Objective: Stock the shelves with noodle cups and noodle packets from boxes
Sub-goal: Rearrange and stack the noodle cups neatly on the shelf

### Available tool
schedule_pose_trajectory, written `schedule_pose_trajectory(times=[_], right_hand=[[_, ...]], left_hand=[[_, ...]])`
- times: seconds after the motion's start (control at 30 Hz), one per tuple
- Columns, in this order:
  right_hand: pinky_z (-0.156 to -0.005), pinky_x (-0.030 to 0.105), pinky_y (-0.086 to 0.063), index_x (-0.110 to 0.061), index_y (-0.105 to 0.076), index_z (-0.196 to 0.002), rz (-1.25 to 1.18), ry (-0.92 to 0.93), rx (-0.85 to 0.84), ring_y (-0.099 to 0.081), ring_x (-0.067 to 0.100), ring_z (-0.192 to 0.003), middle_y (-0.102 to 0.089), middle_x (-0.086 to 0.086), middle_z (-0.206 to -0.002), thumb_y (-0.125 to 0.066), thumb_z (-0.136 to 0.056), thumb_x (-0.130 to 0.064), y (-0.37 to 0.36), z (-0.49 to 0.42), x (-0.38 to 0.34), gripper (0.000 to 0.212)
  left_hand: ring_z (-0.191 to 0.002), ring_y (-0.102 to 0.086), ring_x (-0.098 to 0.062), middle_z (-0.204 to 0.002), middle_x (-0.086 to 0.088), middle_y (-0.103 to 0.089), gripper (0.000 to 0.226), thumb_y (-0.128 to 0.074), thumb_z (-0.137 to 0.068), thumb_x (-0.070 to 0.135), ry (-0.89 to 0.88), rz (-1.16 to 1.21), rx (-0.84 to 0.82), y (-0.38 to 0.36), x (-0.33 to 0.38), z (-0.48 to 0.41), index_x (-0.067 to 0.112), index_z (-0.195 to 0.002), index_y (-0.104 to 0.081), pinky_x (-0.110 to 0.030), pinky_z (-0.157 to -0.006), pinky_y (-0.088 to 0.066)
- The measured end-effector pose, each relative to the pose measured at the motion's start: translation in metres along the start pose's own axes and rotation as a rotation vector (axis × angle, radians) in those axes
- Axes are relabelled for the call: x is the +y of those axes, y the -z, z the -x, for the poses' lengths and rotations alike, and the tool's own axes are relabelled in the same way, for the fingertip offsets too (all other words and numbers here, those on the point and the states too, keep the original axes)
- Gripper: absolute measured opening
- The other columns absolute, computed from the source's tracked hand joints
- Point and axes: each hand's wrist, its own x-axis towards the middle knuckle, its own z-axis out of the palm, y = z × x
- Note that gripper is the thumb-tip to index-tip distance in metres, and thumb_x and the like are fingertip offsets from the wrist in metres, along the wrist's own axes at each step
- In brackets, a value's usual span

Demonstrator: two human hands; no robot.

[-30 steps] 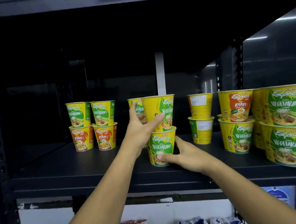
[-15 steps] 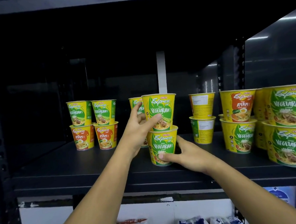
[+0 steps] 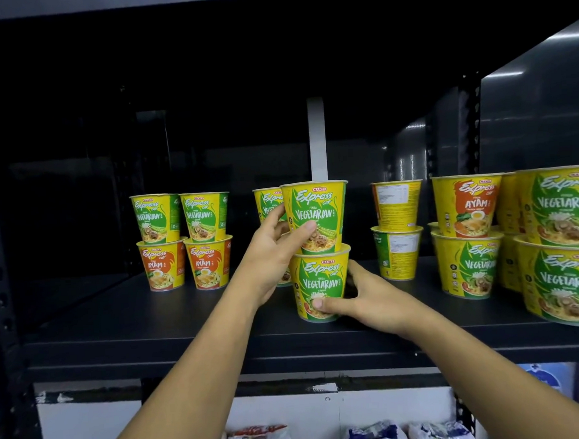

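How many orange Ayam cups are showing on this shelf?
3: the far-left bottom cup, the bottom cup beside it, and the top cup of a right-hand stack. Cups turned away may hide more.

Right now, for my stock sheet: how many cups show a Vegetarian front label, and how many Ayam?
Vegetarian cups: 8
Ayam cups: 3
Total readable: 11; other cups face away or sit half hidden.

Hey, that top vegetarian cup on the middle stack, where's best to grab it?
Wrap the side wall of the top cup just under its rim, coming from the front. It stands upright and widens upward, so a grip seats under the flare.
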Motion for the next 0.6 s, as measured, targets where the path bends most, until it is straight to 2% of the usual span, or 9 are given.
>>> schedule_pose_trajectory(times=[0.23, 0.33, 0.43, 0.53, 0.6], right_hand=[[-0.106, 0.031, -0.047, -0.041, -0.045, -0.140, -0.016, -0.008, 0.005, -0.059, -0.006, -0.118, -0.065, -0.024, -0.129, -0.084, -0.070, -0.064, -0.001, -0.002, 0.003, 0.084], [-0.104, 0.031, -0.048, -0.040, -0.049, -0.137, -0.047, -0.030, 0.018, -0.061, -0.006, -0.116, -0.067, -0.023, -0.127, -0.087, -0.066, -0.063, 0.001, -0.003, 0.007, 0.083], [-0.100, 0.029, -0.049, -0.036, -0.055, -0.132, -0.104, -0.079, 0.073, -0.065, -0.003, -0.111, -0.071, -0.020, -0.120, -0.093, -0.065, -0.052, 0.004, -0.008, 0.013, 0.079], [-0.102, 0.032, -0.051, -0.031, -0.060, -0.126, -0.171, -0.155, 0.092, -0.068, 0.006, -0.108, -0.075, -0.013, -0.113, -0.095, -0.068, -0.035, 0.009, -0.018, 0.019, 0.068], [-0.105, 0.036, -0.050, -0.030, -0.061, -0.120, -0.175, -0.186, 0.100, -0.069, 0.011, -0.108, -0.076, -0.011, -0.110, -0.094, -0.070, -0.029, 0.011, -0.026, 0.022, 0.060]], left_hand=[[-0.118, -0.068, -0.015, -0.133, -0.001, -0.068, 0.068, -0.077, -0.085, 0.039, -0.018, -0.036, -0.020, 0.003, -0.001, 0.000, 0.027, -0.146, -0.048, -0.038, -0.100, -0.056], [-0.130, -0.059, -0.009, -0.147, 0.004, -0.056, 0.099, -0.077, -0.073, 0.071, 0.024, -0.128, -0.047, 0.016, -0.010, 0.003, 0.036, -0.155, -0.035, -0.036, -0.107, -0.050], [-0.143, -0.044, -0.009, -0.157, 0.007, -0.043, 0.122, -0.067, -0.062, 0.091, 0.129, -0.451, -0.129, 0.035, -0.022, 0.013, 0.039, -0.162, -0.020, -0.037, -0.118, -0.038], [-0.150, -0.032, -0.011, -0.166, 0.008, -0.029, 0.115, -0.068, -0.072, 0.081, 0.254, -0.801, -0.285, 0.039, -0.030, 0.022, 0.032, -0.164, -0.019, -0.026, -0.115, -0.029], [-0.150, -0.033, -0.012, -0.167, 0.006, -0.030, 0.108, -0.067, -0.078, 0.078, 0.266, -0.942, -0.328, 0.035, -0.035, 0.021, 0.026, -0.163, -0.026, -0.026, -0.115, -0.029]])
